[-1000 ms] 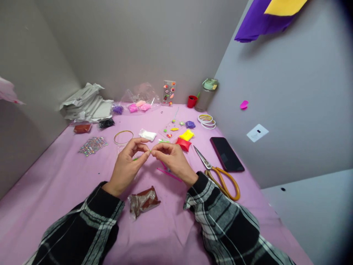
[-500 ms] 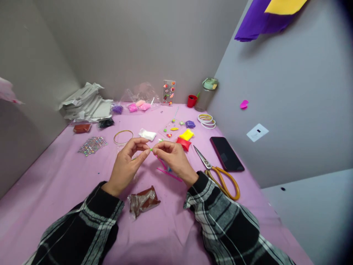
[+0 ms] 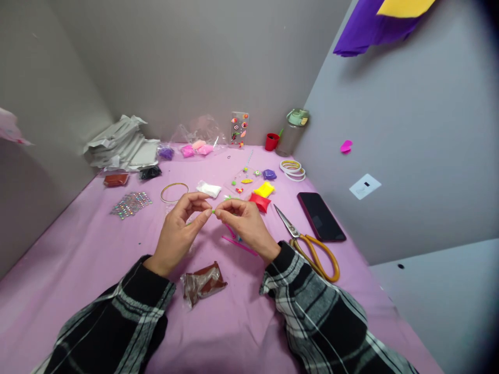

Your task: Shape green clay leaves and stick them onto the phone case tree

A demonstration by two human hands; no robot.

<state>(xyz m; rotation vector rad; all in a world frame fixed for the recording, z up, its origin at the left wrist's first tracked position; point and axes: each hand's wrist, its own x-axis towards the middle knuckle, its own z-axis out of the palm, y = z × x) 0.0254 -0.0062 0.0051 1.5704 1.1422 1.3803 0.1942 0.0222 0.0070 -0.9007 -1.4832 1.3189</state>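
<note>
A tiny green piece [image 3: 213,211] is pinched between the fingertips of my left hand [image 3: 180,230] and my right hand [image 3: 246,224], above the middle of the table. Under my right hand lie pink sticks [image 3: 244,246], partly hidden. Just beyond my hands are a white packet [image 3: 208,189], a red packet [image 3: 260,202] and a yellow packet [image 3: 264,189]. Nearer to me, a brown block in a clear wrapper [image 3: 203,283] rests on the pink cloth. A gold ring [image 3: 174,192] lies beyond my left hand.
Scissors [image 3: 307,244] and a phone [image 3: 322,217] lie at the right. White-edged bangles [image 3: 292,170], a bottle [image 3: 291,132] and a red cup [image 3: 272,142] stand farther back. Rhinestones [image 3: 131,205] and grey packets [image 3: 122,145] are at the left.
Both hands hold nearly the same pose around the green piece, with only slight finger movement. The view has shifted very slightly.
</note>
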